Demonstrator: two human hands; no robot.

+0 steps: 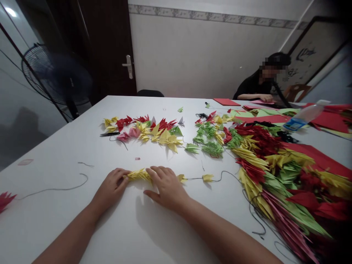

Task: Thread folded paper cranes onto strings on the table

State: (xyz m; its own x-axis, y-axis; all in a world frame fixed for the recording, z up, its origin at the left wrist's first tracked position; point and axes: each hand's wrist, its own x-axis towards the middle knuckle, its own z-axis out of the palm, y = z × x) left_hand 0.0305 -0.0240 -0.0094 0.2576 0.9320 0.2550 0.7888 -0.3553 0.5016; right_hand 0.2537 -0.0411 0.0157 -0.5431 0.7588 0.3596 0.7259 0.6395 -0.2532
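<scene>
My left hand (112, 185) pinches one end of a string of yellow folded paper cranes (137, 175), packed closely together on the white table. Over the other end of that row lies my right hand (167, 187), fingers stretched out and thumb apart, hiding part of the string. To its right, a single yellow paper crane (208, 178) sits on the same dark thread (195, 179). The thread runs on toward a large pile of strung cranes (253, 161) in red, yellow, green and pink.
Scissors (109, 134) lie beside loose coloured cranes (148, 128) beyond my hands. A plastic bottle (305, 116) stands tilted among red paper sheets (332, 121). Another person (257, 82) sits at the far right. A fan (55, 77) stands off the table's left side.
</scene>
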